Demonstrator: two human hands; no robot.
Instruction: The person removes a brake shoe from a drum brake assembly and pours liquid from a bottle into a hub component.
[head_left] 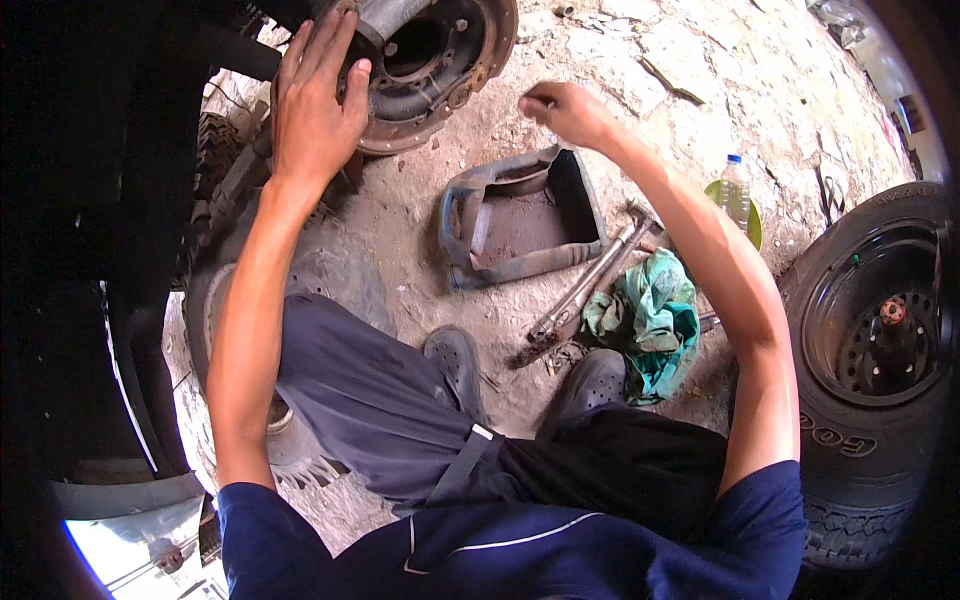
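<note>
At the upper left, my left hand [318,120] lies with its fingers stretched out and the thumb apart, against or just over the left side of a rusty brake drum [485,75]. A grey metal cylinder [392,14] juts from the drum's middle, beside my fingertips. To the right of the drum, my right hand [572,113] is in the air with its fingers curled in. Whatever its fingertips may pinch is too small to tell. Below it on the ground stands a cut-open plastic can [520,262] with brown dirt or grease inside.
Long metal tools [590,285] and a crumpled green cloth [655,315] lie near my shoes [455,365]. A clear bottle [735,190] with a blue cap stands beyond my right forearm. A large tyre [850,430] on its rim lies at the right. Dark vehicle parts [120,250] fill the left side.
</note>
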